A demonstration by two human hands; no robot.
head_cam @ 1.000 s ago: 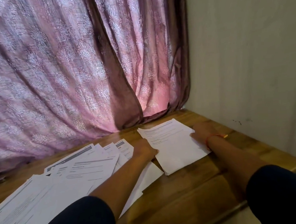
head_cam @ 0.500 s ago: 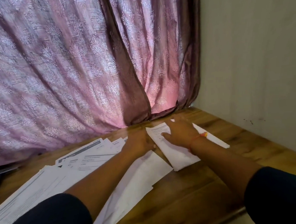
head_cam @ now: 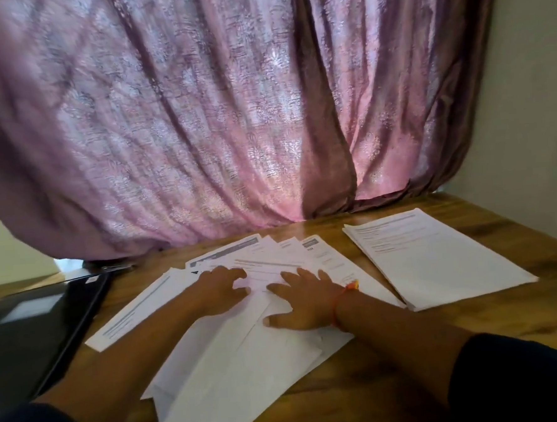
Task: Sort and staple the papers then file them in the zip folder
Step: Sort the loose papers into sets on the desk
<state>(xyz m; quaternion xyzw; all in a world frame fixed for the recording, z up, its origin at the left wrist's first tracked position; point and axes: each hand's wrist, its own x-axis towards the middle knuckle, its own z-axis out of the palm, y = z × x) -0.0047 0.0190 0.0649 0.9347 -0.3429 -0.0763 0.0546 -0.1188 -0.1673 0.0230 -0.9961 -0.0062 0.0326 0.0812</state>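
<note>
A loose spread of white printed papers (head_cam: 234, 370) fans across the middle of the wooden table (head_cam: 492, 318). My left hand (head_cam: 218, 291) lies on the spread with its fingers laid over a printed sheet. My right hand (head_cam: 300, 302), with an orange thread at the wrist, rests flat beside it, fingers splayed on the same sheets. A separate neat stack of papers (head_cam: 436, 260) lies apart on the right. A dark zip folder (head_cam: 33, 330) with a pale label lies at the left edge of the table.
A pink patterned curtain (head_cam: 216, 116) hangs behind the table and touches its far edge. A plain wall (head_cam: 535, 113) closes the right side. Bare wood shows at the table's front right corner.
Both hands have left the right-hand stack and moved left onto the loose spread. The view has swung left, bringing the dark folder into sight.
</note>
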